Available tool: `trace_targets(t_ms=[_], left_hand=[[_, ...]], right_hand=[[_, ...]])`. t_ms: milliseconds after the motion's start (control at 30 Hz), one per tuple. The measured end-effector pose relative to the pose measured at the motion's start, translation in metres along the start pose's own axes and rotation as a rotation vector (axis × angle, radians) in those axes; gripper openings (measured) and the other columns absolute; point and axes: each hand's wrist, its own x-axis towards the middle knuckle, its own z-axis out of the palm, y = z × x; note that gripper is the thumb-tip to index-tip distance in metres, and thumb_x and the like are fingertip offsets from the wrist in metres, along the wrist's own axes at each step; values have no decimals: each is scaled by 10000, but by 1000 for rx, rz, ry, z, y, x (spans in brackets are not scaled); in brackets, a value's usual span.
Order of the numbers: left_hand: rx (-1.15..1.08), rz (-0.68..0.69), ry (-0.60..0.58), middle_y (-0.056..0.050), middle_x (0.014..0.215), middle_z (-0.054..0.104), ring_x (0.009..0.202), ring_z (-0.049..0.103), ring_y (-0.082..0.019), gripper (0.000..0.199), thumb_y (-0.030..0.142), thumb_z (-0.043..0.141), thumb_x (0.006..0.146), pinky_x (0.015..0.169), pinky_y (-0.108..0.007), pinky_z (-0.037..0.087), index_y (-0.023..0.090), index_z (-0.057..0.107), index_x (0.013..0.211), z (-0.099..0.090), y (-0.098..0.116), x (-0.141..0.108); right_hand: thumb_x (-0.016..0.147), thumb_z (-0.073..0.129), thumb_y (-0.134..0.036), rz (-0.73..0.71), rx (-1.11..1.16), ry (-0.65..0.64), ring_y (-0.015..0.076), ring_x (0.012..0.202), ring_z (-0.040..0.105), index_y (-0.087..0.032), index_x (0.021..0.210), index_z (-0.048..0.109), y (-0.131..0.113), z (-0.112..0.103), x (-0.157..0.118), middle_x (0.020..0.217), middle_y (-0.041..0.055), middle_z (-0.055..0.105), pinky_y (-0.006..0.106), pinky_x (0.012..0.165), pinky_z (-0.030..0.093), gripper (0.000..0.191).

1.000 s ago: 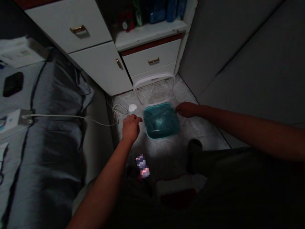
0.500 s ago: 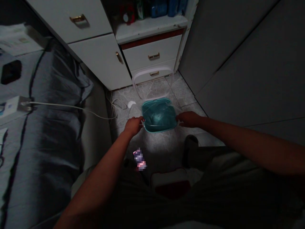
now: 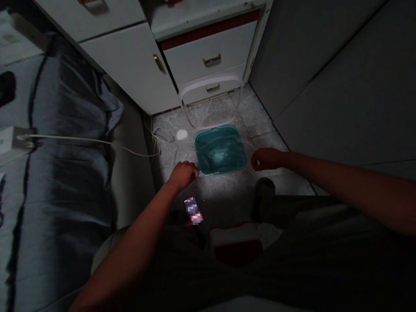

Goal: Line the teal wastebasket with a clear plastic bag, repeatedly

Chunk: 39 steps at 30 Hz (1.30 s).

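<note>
A teal bin (image 3: 221, 172) stands on the tiled floor with a thin clear plastic bag (image 3: 218, 151) lining it and spreading faintly past its rim. Behind it a pale hinged frame (image 3: 212, 79) is tipped up against the drawers. My left hand (image 3: 183, 175) is closed at the bin's near left corner, pinching the edge of the bag. To the right, a short way off the rim, my right hand (image 3: 267, 159) has its fingers curled into a pinch on the bag's other side; the film there is barely visible.
A phone (image 3: 193, 211) with a lit screen lies near my feet. A red and white stool (image 3: 237, 242) is below me. White cables (image 3: 157, 138) and a white round piece (image 3: 182, 134) lie left of the bin. White drawers (image 3: 212, 47), a bed (image 3: 71, 173) and a grey wardrobe (image 3: 338, 108) surround the floor.
My right hand has moved outward from the bin's rim, and my left hand has shifted slightly down along the near corner. The view has tilted lower.
</note>
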Motion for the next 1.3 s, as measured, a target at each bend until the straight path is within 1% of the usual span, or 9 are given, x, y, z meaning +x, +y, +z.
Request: trace_targets(t_ms=[233, 433, 567, 667, 833, 933, 1100, 1200, 1300], left_hand=[[22, -6, -54, -75, 1095, 800, 1083, 715, -271, 203, 154, 630, 877, 933, -361, 482, 242, 810, 915, 9, 3, 8], [19, -116, -24, -105, 1110, 785, 1021, 720, -286, 215, 186, 602, 905, 879, -369, 488, 240, 808, 936, 6, 3, 12], [14, -137, 88, -112, 1070, 759, 1062, 678, -298, 173, 143, 608, 863, 853, -367, 474, 230, 744, 926, 0, 1, 12], [-88, -185, 226, -81, 1007, 735, 998, 669, -285, 210, 182, 696, 798, 796, -346, 460, 234, 652, 996, -9, 0, 11], [-235, -340, 470, -45, 978, 724, 831, 682, -240, 340, 341, 618, 971, 701, -317, 417, 236, 568, 1291, -25, -1, 14], [-202, -320, 461, -67, 1040, 743, 886, 700, -258, 435, 412, 597, 1013, 729, -320, 434, 263, 567, 1422, -29, -11, 25], [-201, -321, 407, -115, 1130, 771, 974, 707, -285, 322, 432, 514, 1041, 764, -335, 462, 236, 760, 1108, -31, -41, 57], [-323, -349, 417, -107, 999, 789, 911, 713, -276, 323, 437, 542, 1011, 778, -335, 484, 216, 774, 1052, -28, -60, 80], [-480, -445, 456, -99, 901, 784, 868, 718, -267, 308, 431, 596, 956, 812, -334, 507, 194, 789, 993, -22, -78, 104]], right_hand=[[805, 781, -233, 16, -27, -24, 264, 973, 746, -236, 879, 848, 3, 10, 11, 1026, 54, 813, 298, 773, 494, 100], [830, 760, -221, 96, -1, 123, 290, 1013, 738, -238, 897, 845, 6, 17, 19, 1031, 70, 805, 326, 802, 507, 110], [827, 788, -248, 152, 167, 239, 265, 989, 744, -219, 986, 832, 13, 14, 26, 1038, 72, 804, 314, 821, 528, 167], [833, 771, -199, 223, 390, 323, 216, 852, 753, -180, 1047, 818, 16, 4, 30, 958, 66, 801, 282, 783, 545, 220], [928, 709, -251, 373, 686, 411, 157, 536, 669, -132, 1193, 731, 10, -13, 37, 790, 54, 762, 269, 592, 514, 291], [932, 733, -320, 401, 644, 464, 154, 553, 680, -156, 1218, 674, 6, -19, 45, 719, 22, 735, 253, 615, 495, 335], [881, 769, -382, 485, 552, 575, 194, 761, 737, -225, 1311, 603, 3, -24, 61, 872, 28, 777, 256, 669, 477, 487], [901, 723, -334, 436, 509, 643, 226, 993, 733, -229, 1156, 715, 5, -29, 73, 1073, 68, 788, 268, 750, 485, 277], [926, 657, -307, 456, 611, 652, 207, 911, 726, -182, 915, 748, 8, -35, 86, 989, 81, 777, 260, 720, 478, 156]])
